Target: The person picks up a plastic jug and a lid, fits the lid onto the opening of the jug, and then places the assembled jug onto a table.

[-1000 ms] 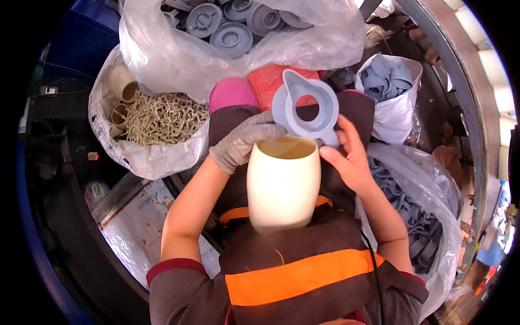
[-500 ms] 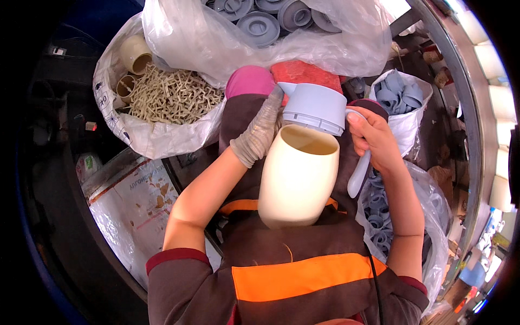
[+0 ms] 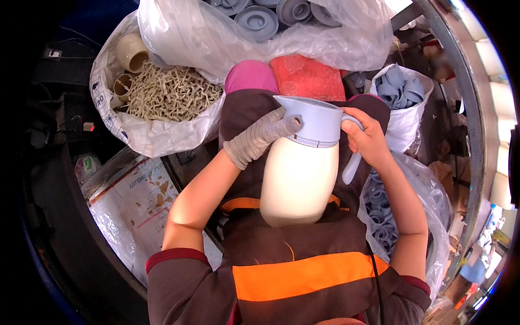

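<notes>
A cream jug body (image 3: pixel 299 184) rests in my lap, its base against my apron. On its mouth sits a pale blue-grey spout collar (image 3: pixel 319 122) with a handle. My left hand (image 3: pixel 264 134), in a grey knitted glove, is closed round the collar's left side below the spout, thumb across its front; its other fingers are mostly hidden behind. With bare fingers curled round the top of the handle, my right hand (image 3: pixel 369 135) holds the collar from the right. The handle's lower end hangs free beside the body.
To the left stands a white sack (image 3: pixel 157 138) of cream plastic strips (image 3: pixel 168 95) and cream jug bodies (image 3: pixel 131 52). Ahead lies a clear bag (image 3: pixel 336 46) of grey lids (image 3: pixel 256 23). Bags of blue-grey parts (image 3: pixel 400 89) stand at right, near a metal frame (image 3: pixel 470 108).
The collar has come down from above the body's open mouth onto it, covering the opening. My left thumb has moved across the collar's front; my right hand still grips the handle.
</notes>
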Motion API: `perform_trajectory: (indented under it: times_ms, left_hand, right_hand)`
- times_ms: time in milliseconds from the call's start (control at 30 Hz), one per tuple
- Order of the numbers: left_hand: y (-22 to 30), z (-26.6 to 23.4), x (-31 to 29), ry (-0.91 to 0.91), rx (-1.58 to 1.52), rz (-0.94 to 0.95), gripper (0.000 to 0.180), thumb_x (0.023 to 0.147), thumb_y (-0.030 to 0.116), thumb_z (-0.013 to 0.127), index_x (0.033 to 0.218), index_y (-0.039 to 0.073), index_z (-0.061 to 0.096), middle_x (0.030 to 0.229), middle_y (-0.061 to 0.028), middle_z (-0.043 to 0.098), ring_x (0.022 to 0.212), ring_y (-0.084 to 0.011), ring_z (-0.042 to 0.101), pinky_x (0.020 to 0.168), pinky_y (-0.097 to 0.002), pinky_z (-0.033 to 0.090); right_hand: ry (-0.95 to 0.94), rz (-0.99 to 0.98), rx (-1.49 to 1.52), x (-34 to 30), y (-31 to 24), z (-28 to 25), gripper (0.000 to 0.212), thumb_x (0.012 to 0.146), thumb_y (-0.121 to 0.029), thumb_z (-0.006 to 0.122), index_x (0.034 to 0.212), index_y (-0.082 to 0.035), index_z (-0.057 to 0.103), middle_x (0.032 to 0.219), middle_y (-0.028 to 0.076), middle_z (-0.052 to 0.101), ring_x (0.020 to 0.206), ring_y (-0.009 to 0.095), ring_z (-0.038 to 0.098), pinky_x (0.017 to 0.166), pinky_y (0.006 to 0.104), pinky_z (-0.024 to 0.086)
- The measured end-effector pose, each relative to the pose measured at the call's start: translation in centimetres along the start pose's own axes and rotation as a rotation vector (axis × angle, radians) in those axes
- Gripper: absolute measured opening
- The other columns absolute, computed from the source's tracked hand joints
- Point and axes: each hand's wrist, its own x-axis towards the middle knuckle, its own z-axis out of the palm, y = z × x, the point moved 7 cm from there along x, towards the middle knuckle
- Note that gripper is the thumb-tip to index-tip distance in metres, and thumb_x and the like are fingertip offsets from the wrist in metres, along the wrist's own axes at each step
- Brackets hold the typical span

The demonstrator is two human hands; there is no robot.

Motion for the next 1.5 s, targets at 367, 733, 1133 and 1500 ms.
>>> perform_trajectory:
  times_ms: [367, 733, 1133, 1500]
  left_hand:
    - [1.0, 2.4, -0.9, 0.008, 0.261, 0.012, 0.075, 0.077, 0.038, 0.071, 0.135, 0.001, 0.041, 0.125, -0.0070, 0.052, 0.115, -0.0162, 0.049, 0.100, -0.0307, 0.038]
    - [1.3, 2.4, -0.8, 0.018, 0.196, 0.135, 0.054, 0.082, 0.026, 0.069, 0.127, 0.002, 0.049, 0.118, -0.0053, 0.058, 0.108, -0.0119, 0.052, 0.096, -0.0292, 0.042]
    - [-5.7, -0.9, 0.6, 0.207, 1.291, -0.131, 0.058, 0.084, 0.044, 0.059, 0.122, 0.001, 0.052, 0.115, -0.0162, 0.060, 0.108, -0.0294, 0.057, 0.092, -0.0381, 0.044]
    - [-8.8, 0.1, 2.7, 0.290, 1.279, -0.367, 0.087, 0.070, 0.053, 0.072, 0.135, 0.005, 0.040, 0.125, -0.0265, 0.050, 0.114, -0.0412, 0.050, 0.098, -0.0447, 0.040]
  right_hand:
    - [-0.042, -0.104, -0.108, -0.8, 0.2, -0.6, 0.035, 0.089, -0.023, 0.059, 0.116, 0.000, 0.057, 0.072, 0.002, 0.057, 0.055, 0.006, 0.050, 0.049, 0.0216, 0.040]
    - [-0.374, 0.089, -0.008, -1.9, -2.6, -1.5, 0.032, 0.084, -0.031, 0.060, 0.085, 0.001, 0.062, 0.051, 0.003, 0.055, 0.043, 0.009, 0.052, 0.041, 0.0222, 0.040]
    - [0.464, -0.409, -0.186, 1.6, -8.0, -8.2, 0.027, 0.087, -0.029, 0.061, 0.086, -0.002, 0.063, 0.057, -0.001, 0.053, 0.047, 0.007, 0.050, 0.045, 0.0219, 0.037]
    - [0.312, -0.373, -0.287, 2.8, -6.6, -5.7, 0.049, 0.081, -0.030, 0.068, 0.117, 0.002, 0.061, 0.072, 0.007, 0.065, 0.054, 0.010, 0.058, 0.053, 0.0239, 0.048]
